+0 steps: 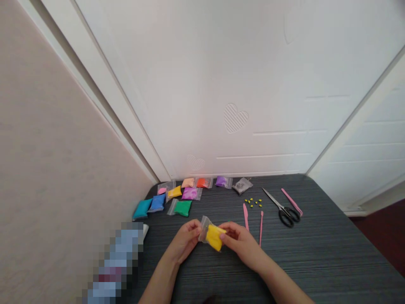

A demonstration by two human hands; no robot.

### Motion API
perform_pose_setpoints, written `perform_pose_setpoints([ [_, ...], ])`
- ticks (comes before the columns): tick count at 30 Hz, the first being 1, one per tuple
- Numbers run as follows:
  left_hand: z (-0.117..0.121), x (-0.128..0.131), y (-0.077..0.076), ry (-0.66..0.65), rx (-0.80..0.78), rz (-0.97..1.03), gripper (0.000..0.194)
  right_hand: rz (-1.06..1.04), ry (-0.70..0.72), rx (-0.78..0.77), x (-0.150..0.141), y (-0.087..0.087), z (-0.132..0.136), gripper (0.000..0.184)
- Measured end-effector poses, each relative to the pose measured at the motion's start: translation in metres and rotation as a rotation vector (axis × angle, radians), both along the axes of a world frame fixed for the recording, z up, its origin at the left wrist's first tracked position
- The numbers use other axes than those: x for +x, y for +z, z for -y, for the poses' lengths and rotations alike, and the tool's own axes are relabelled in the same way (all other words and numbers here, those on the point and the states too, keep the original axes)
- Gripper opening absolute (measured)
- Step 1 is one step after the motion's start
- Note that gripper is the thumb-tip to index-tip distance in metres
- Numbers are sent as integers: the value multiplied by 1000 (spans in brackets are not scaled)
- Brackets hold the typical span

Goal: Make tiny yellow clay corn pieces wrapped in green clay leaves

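Note:
Between my two hands is a small clear zip bag of yellow modelling clay [214, 237], held above the dark table. My left hand [186, 240] pinches the clear zip end of the bag. On the other side, my right hand [238, 241] grips the yellow, filled end between thumb and fingers. A pink plastic knife [246, 216] and a thin pink modelling tool [261, 228] lie just beyond my right hand, which hides the knife's lower end. Several tiny yellow-and-dark pieces [253, 202] are scattered behind them.
Several bags of coloured clay line the back left, among them a green bag [182, 207], a blue bag [157, 202] and a purple bag [223, 182]. Black-handled scissors [281, 209] and another pink tool [291, 202] lie right. A white panel [202, 126] rises behind the table [322, 253].

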State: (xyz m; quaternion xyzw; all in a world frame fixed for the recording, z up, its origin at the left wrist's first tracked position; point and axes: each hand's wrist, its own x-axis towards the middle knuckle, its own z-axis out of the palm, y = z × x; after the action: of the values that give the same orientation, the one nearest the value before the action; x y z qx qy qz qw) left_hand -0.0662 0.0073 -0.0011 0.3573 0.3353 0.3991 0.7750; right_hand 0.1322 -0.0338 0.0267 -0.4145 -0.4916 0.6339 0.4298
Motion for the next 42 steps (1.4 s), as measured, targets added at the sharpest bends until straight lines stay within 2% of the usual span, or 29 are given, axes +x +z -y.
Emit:
perform_pose_setpoints([
  [3,-1,9,2,52,46,67,14,39,-63,20,0,-2,-3,23],
  [6,0,21,3,63,90,105,30,0,-170,-22,-3,-7,-7,23],
  [9,1,28,3,17,117,-34,42,-30,-215,-63,-9,-14,-9,26],
  [12,0,29,4,-20,142,-217,36,-31,-210,-57,-12,-17,-8,27],
  [14,-1,28,3,-23,133,-241,30,53,-183,-25,-8,-14,-9,25],
  [17,-3,25,0,41,74,-189,24,292,-128,72,6,-6,-12,28],
  [19,-2,24,-2,56,75,-206,23,407,-159,142,18,-2,-16,29],
  [22,-1,24,1,-55,108,-283,30,476,-174,166,30,0,-19,30],
  [25,-3,24,7,-194,126,-303,39,506,-123,192,27,-3,-18,28],
  [27,-4,24,8,-214,121,-313,43,466,-70,169,22,-6,-15,25],
  [29,-5,23,6,-154,98,-314,47,362,-38,73,16,-8,-12,25],
  [33,0,23,-6,79,45,-267,45,151,9,-120,11,-15,-6,24],
  [37,6,25,-11,269,22,-247,36,77,77,-161,7,-20,-2,23],
  [42,7,29,-11,334,44,-226,30,63,49,-149,0,-24,2,18],
])
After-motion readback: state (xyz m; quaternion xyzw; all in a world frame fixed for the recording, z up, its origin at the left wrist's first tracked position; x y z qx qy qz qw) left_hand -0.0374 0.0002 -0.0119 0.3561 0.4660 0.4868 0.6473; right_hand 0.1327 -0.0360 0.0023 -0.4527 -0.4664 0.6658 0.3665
